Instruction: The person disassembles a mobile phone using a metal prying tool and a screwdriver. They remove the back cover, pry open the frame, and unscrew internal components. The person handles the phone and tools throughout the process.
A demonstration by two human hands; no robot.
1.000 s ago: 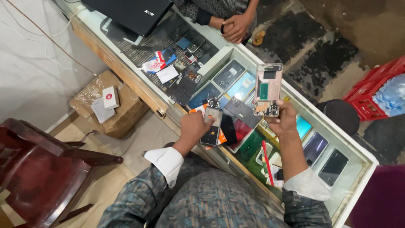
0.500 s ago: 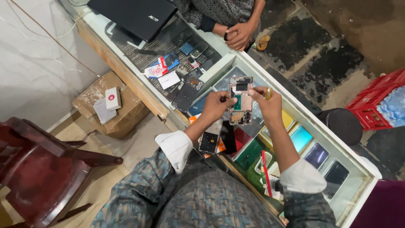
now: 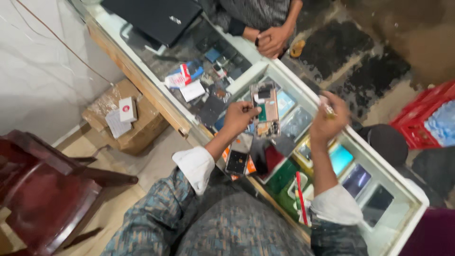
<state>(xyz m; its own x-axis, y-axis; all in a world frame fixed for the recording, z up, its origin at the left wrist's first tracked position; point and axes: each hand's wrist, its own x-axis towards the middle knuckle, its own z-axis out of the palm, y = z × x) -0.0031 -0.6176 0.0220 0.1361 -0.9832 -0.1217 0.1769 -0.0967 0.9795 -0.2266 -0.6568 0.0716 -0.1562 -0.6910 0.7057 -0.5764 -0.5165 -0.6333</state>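
My left hand grips an opened phone by its left edge, holding it upright over the glass counter; its back is off and the inner boards show. My right hand is raised to the right of the phone, apart from it, fingers pinched on a small yellowish item too small to identify. A dark phone and a red one lie on the counter just below my left hand.
The glass case holds several phones and coloured boxes. A red-handled tool lies near my right sleeve. Another person's clasped hands rest at the far side beside a black laptop. A cardboard box, a dark wooden chair and a red crate stand around.
The opened phone went from my right hand, through both hands, into my left hand alone. My right hand has drawn away to the right, pinching a small item.
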